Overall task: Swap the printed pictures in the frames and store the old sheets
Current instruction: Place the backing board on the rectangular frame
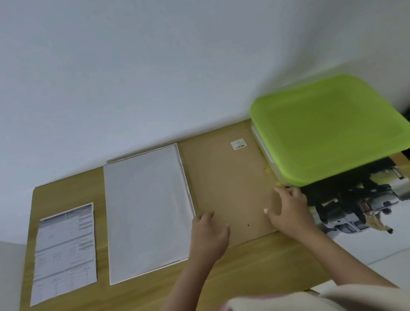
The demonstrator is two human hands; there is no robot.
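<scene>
A brown backing board (226, 178) lies flat in the middle of the wooden table (141, 306), with a small barcode label (238, 144) near its far right corner. My left hand (207, 234) rests on the board's near left edge, fingers curled down. My right hand (288, 212) lies on its near right part, fingers spread. To the left of the board is a large white sheet (148, 211) on a white frame. Right of the board lies a printed car picture (371, 210). A smaller printed sheet (65, 252) sits at the far left.
A clear storage box with a lime green lid (327, 129) stands at the back right, overlapping the car picture's far end. A pale wall runs behind the table. My cream sleeves fill the bottom edge.
</scene>
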